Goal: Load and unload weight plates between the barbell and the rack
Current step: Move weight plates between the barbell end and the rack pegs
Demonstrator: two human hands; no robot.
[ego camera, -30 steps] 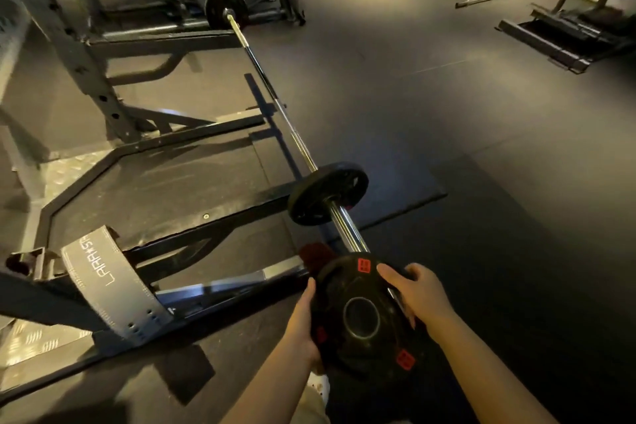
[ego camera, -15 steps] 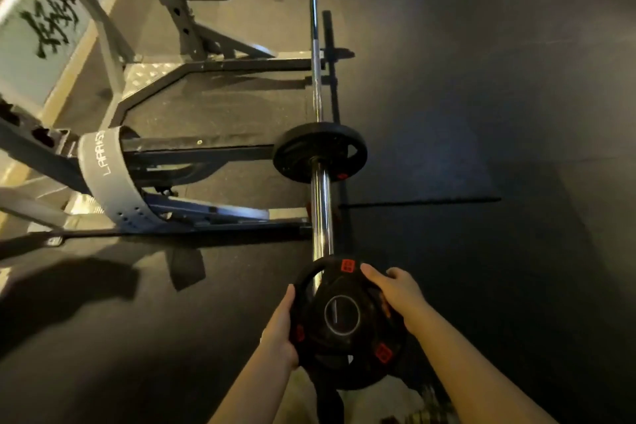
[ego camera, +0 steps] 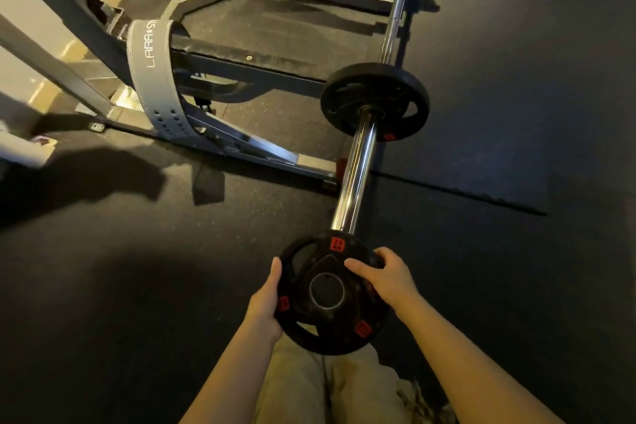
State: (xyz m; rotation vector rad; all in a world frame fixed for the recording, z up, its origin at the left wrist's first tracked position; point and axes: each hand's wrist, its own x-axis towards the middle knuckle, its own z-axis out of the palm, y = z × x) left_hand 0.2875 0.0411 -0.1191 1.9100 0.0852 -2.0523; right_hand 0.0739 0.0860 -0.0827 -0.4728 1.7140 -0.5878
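Head view, lower centre, left hand (ego camera: 266,306) and right hand (ego camera: 387,277) grasping plate (ego camera: 327,293) at bar (ego camera: 354,175) end, second plate (ego camera: 375,101) mid-frame, rack (ego camera: 220,69) upper left.

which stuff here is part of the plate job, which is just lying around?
In the job:
held plate, gripped by left hand and right hand
barbell sleeve
loaded plate

Lying about:
grey lifting belt draped over rack frame
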